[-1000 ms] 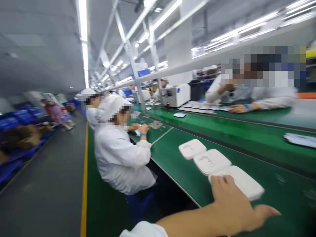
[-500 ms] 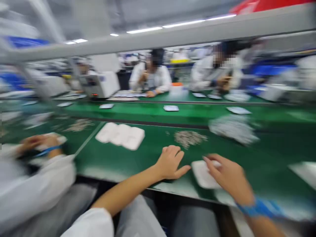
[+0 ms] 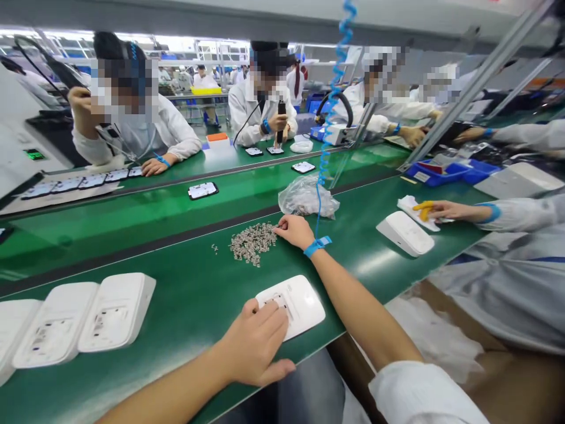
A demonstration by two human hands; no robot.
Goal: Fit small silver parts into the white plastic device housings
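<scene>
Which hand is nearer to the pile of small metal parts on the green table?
Right. The right hand touches the edge of the pile of small metal parts. The left hand rests apart from it, on the white housing nearer the person.

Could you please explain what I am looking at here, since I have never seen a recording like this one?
The picture comes from a camera worn on a person's head, looking down at their own bare hands over a green workbench. The left hand rests on a white plastic casing near the bench edge. The right hand, with a blue wrist strap, touches a pile of small metal parts. Behind it lies a clear bag. More white casings sit in a row to the left. Other people in white coats work across the bench and at the right; their hands are not the wearer's.
</scene>
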